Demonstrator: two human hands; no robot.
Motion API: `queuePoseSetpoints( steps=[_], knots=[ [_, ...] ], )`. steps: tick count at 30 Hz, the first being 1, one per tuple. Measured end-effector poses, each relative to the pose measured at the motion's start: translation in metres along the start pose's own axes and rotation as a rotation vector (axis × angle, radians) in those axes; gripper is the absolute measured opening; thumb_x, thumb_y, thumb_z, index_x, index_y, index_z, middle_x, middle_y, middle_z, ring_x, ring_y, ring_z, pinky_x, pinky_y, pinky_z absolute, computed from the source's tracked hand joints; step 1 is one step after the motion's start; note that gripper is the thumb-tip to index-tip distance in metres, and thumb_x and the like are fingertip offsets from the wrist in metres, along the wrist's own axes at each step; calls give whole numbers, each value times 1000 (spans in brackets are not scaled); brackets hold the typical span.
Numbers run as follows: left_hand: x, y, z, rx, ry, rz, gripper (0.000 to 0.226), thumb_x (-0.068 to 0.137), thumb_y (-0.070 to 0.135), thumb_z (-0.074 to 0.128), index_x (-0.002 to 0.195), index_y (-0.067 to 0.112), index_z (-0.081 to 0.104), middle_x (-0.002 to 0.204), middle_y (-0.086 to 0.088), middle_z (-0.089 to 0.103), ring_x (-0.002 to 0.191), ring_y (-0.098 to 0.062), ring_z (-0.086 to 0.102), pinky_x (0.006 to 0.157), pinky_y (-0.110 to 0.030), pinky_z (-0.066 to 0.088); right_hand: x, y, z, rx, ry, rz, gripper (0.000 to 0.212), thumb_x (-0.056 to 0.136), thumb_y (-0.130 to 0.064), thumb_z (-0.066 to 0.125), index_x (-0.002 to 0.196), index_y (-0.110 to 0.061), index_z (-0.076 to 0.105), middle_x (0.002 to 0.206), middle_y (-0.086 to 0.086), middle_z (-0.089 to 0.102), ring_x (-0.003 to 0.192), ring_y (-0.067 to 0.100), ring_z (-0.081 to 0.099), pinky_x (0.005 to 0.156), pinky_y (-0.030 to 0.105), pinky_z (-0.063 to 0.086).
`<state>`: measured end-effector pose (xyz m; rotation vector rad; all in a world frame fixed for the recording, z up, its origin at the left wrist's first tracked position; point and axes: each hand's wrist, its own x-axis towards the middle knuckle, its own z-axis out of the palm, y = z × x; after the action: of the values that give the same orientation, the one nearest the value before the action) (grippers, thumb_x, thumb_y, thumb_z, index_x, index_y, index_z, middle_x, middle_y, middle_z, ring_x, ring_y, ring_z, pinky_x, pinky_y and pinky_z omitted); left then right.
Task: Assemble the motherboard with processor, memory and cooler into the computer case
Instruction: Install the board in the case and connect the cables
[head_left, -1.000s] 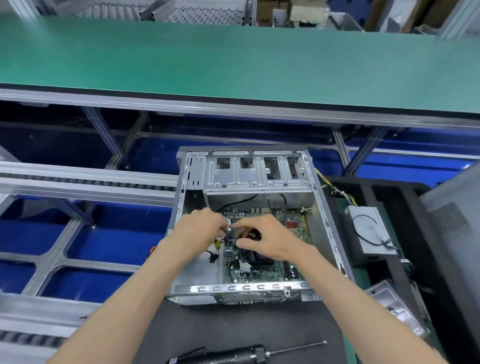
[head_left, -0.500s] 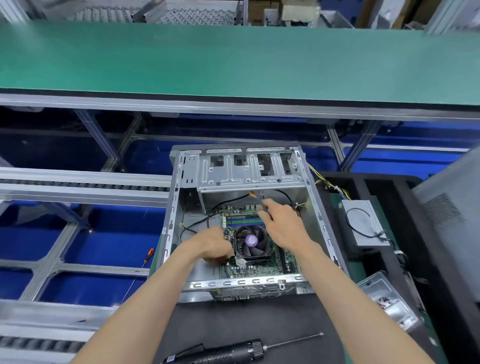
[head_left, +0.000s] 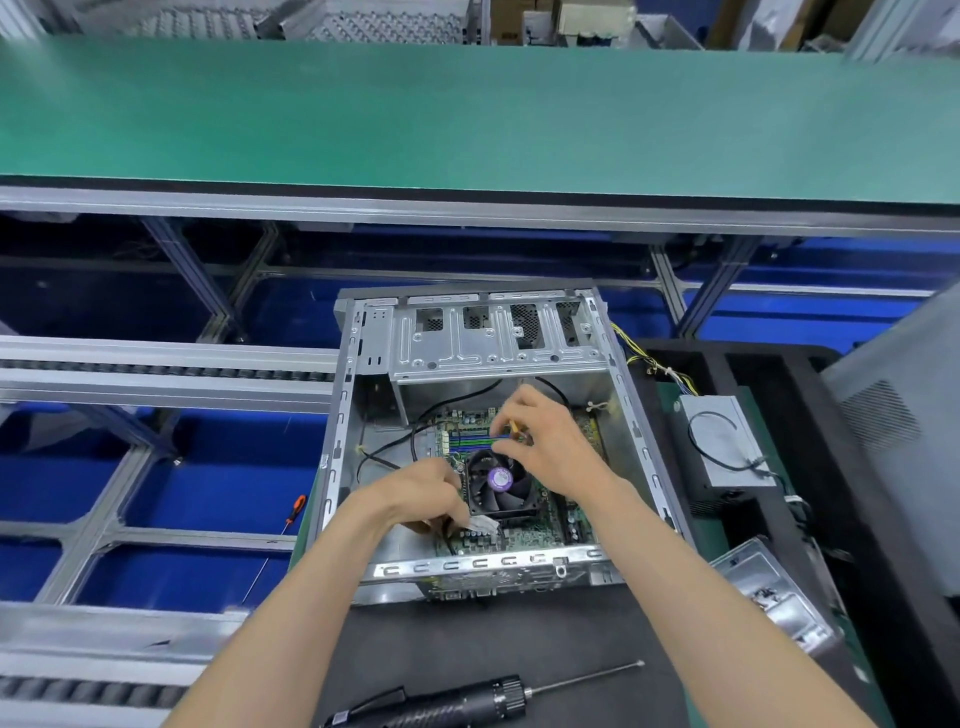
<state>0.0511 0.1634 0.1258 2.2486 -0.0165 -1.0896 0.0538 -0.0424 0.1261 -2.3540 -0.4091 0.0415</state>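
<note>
While my right hand pinches a small yellow-tipped connector between thumb and curled fingers, the board already lies flat in the case, cooler at its middle. The memory slots run left to right just below my fingertips, on the far side of the cooler, so this hand is the nearer one for whatever plugs in there. My left hand rests at the cooler's near-left corner, fingers curled down onto the board; whether they grip anything I cannot tell. A driver lies near me, outside the case.
</note>
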Motion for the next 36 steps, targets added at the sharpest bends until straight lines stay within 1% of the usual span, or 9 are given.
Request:
queuePoseSetpoints(
  steps=[3, 6, 10, 13, 18, 22, 26, 29, 36],
  knots=[
    [4, -5, 2, 1, 50, 35, 15, 78, 22, 83, 79, 21, 68, 75, 5, 68, 79, -13, 60, 75, -30, 51, -1, 0, 1, -5, -131, 52, 15, 81, -20, 85, 77, -16, 71, 86, 0, 59, 72, 11, 49, 73, 32, 43],
    [5, -10, 3, 35, 92, 105, 21, 75, 19, 87, 62, 29, 75, 64, 13, 72, 79, -8, 67, 78, -25, 52, 0, -2, 0, -23, -218, 105, 16, 80, -24, 86, 75, -19, 72, 81, -2, 62, 69, 7, 47, 70, 31, 43],
    [0, -9, 1, 48, 11, 160, 17, 77, 17, 85, 67, 28, 77, 71, 7, 75, 74, -5, 68, 77, -23, 52, 1, -4, 0, -22, -242, 133, 10, 81, -20, 85, 81, -16, 75, 77, -10, 59, 69, 4, 48, 68, 26, 40],
    [-4, -4, 0, 66, -71, 182, 17, 83, 15, 76, 73, 27, 74, 69, 12, 71, 76, -10, 64, 81, -29, 50, 1, -6, 0, 10, -246, 163, 8, 82, -17, 84, 82, -16, 76, 82, -4, 66, 71, 8, 52, 70, 26, 46],
    [-9, 2, 1, 13, -169, 242, 6, 82, 38, 71, 82, 36, 77, 75, 23, 67, 86, -7, 60, 97, -36, 47, 1, -4, 1, 44, -239, 193, 10, 82, -15, 84, 80, -18, 75, 76, -4, 67, 68, 9, 57, 66, 22, 46],
    [-9, 1, 0, 5, -139, 250, 24, 92, 42, 65, 75, 27, 72, 72, 19, 66, 76, 2, 60, 86, -33, 48, -2, -2, 0, 152, -230, 229, 12, 83, -8, 82, 77, -12, 73, 64, 2, 69, 51, 16, 63, 54, 24, 53],
    [-8, 0, 1, -205, 3, 148, 40, 98, 44, 53, 70, 19, 66, 85, -4, 75, 80, -15, 66, 84, -42, 52, -4, 0, -3, 293, -178, 292, 11, 89, -13, 77, 78, -12, 73, 49, -1, 63, 39, 14, 58, 42, 19, 43],
    [-6, 3, 0, -249, 139, 133, 50, 100, 52, 51, 77, 11, 68, 74, 0, 74, 70, -11, 67, 71, -30, 47, -3, 0, -5, 353, -243, 348, 12, 93, -12, 69, 82, -11, 75, 59, 8, 70, 38, 17, 54, 43, 15, 40],
    [-6, 6, 0, -435, 140, 255, 27, 105, 18, 50, 86, 7, 65, 63, -2, 45, 61, -15, 47, 61, -19, 48, -4, -4, -9, 565, -351, 382, 17, 80, 8, 60, 91, 6, 74, 78, 26, 71, 36, 19, 49, 38, 20, 25]
  ],
)
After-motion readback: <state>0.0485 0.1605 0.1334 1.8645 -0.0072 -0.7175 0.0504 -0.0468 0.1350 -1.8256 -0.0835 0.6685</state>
